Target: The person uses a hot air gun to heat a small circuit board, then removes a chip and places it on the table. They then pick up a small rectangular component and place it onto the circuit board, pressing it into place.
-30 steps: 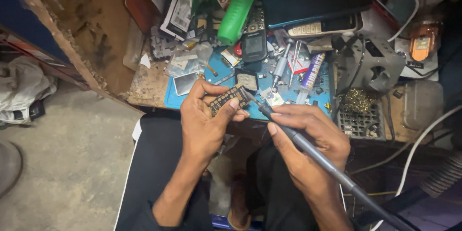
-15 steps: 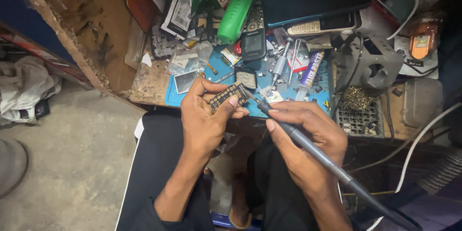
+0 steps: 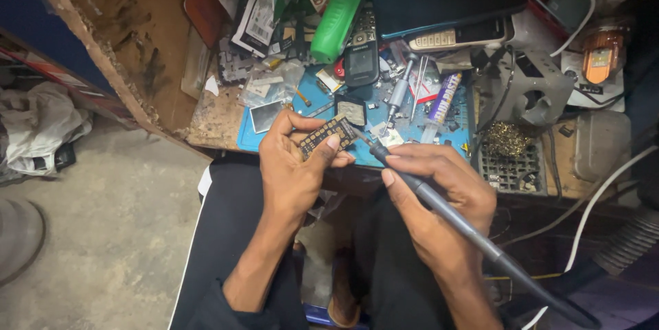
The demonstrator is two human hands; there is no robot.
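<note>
My left hand (image 3: 292, 165) grips a small dark circuit board (image 3: 327, 134) with gold contacts between thumb and fingers, tilted above the front edge of the blue work mat (image 3: 412, 131). My right hand (image 3: 439, 192) holds a grey soldering iron (image 3: 439, 206) like a pen. Its tip meets the right end of the board. The iron's handle and cable run down to the lower right.
The cluttered wooden bench (image 3: 213, 120) carries a green bottle (image 3: 340, 10), a small dark phone (image 3: 361, 62), a screwdriver (image 3: 400, 89), a paste tube (image 3: 443, 96), brass wool (image 3: 508, 139) and a grey metal stand (image 3: 532, 93). Concrete floor (image 3: 103, 234) lies at left.
Both hands and the board stay almost in place; the iron's tip remains at the board's right end. The view has shifted only slightly.
</note>
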